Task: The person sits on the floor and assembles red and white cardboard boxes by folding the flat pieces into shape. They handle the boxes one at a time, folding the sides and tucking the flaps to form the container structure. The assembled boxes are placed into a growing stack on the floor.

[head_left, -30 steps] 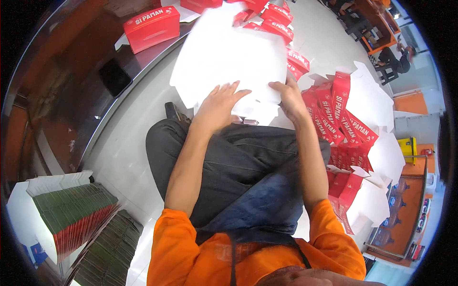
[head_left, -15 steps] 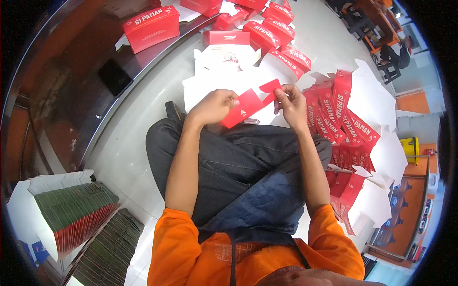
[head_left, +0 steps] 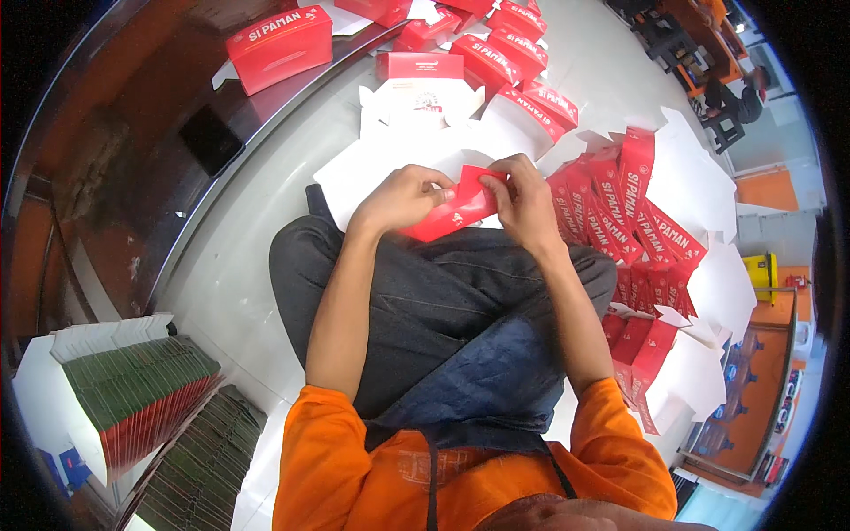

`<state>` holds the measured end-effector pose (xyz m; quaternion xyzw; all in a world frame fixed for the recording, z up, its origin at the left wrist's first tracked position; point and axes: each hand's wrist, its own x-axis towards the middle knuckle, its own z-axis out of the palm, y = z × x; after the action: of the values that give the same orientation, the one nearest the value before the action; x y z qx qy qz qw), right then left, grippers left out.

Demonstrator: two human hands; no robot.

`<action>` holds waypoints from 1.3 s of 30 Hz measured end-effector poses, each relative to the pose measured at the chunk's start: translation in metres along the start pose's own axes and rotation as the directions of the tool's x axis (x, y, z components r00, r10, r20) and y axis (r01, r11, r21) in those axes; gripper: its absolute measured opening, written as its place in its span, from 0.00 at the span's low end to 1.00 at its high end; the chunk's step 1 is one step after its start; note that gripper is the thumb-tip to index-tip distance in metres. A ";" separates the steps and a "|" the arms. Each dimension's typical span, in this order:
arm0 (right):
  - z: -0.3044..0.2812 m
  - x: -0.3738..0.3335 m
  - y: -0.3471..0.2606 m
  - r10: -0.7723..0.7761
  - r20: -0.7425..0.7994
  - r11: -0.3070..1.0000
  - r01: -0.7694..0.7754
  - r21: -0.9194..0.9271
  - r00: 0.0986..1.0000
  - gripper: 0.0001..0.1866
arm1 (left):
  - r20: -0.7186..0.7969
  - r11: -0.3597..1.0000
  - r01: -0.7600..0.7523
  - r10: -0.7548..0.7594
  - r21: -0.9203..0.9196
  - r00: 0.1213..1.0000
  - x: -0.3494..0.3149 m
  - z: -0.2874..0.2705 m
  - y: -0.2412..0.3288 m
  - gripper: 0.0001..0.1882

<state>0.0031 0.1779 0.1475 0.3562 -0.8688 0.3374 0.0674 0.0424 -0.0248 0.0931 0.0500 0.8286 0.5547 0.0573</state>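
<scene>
Over my lap I hold a partly folded red cardboard box (head_left: pixel 457 219), with large white inner panels spread out beyond it. My left hand (head_left: pixel 405 198) pinches the box at its left side, thumb on the red face. At the other end, my right hand (head_left: pixel 526 202) is closed on a red flap, its thumb pressing the corner. The two hands are only a short way apart, and the flap between them stands up slightly. Just beyond lies an opened box (head_left: pixel 427 99) with its printed white inside showing.
Many folded red boxes (head_left: pixel 630 226) are piled on the right among white sheets. More stand at the far side and on a dark low table (head_left: pixel 115 150), which also holds a black phone (head_left: pixel 212 142). Stacks of flat dark green and red cartons (head_left: pixel 142 389) stand at the lower left.
My right hand has moved left and inward, bringing the red flap over against the box. The white panels have swung out to the left. My left hand has barely shifted.
</scene>
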 end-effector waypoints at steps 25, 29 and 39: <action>0.032 0.002 -0.032 -0.074 0.027 0.993 0.076 -0.095 0.997 0.55 | -0.154 0.390 -0.152 0.026 -0.908 0.988 -0.002 0.005 0.033 0.26; 0.017 0.005 -0.022 -0.310 0.221 0.926 0.347 -0.152 0.925 0.42 | -0.338 0.349 -0.286 -0.095 -0.892 0.937 0.004 -0.004 0.024 0.23; 0.007 0.011 -0.026 -0.404 0.111 0.883 0.355 0.307 0.908 0.27 | -0.533 0.333 -0.463 -0.160 -0.821 0.831 0.012 -0.022 0.015 0.22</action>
<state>0.0126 0.1536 0.1596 0.5534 -0.7279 0.4049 0.0064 0.0279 -0.0379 0.1148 -0.0643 0.3327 0.9174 -0.2089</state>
